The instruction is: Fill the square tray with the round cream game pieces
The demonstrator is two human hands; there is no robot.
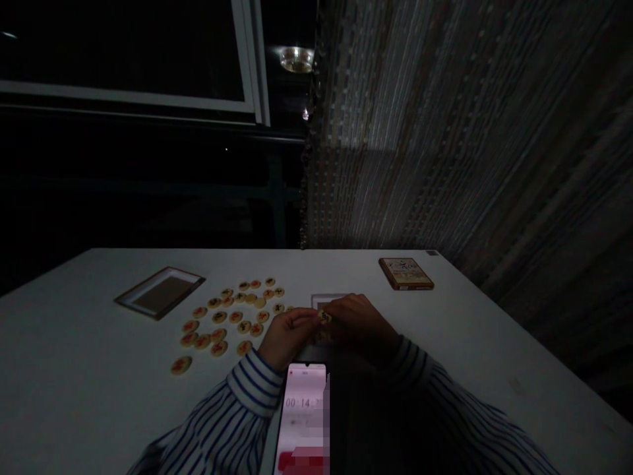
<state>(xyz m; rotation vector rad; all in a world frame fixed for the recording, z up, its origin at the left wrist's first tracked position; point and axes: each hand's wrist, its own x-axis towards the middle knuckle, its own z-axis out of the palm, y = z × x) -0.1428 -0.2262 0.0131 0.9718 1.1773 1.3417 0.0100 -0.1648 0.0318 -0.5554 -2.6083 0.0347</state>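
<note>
My left hand [285,335] and my right hand [357,323] meet over the middle of a white table [89,382], fingertips together. Between them they pinch a small round game piece [324,316], pale with a dark mark. Which hand bears it more I cannot tell. Several similar round pieces [232,315] with red or dark marks lie scattered just left of my left hand. A white-edged sheet [324,301] shows behind the fingers. Both sleeves are striped blue and white.
An open shallow box half [161,291] lies at the back left of the table. A closed printed box [405,273] sits at the back right. A phone [304,417] with a running timer stands close in front. Behind hang a curtain [445,132] and a dark window.
</note>
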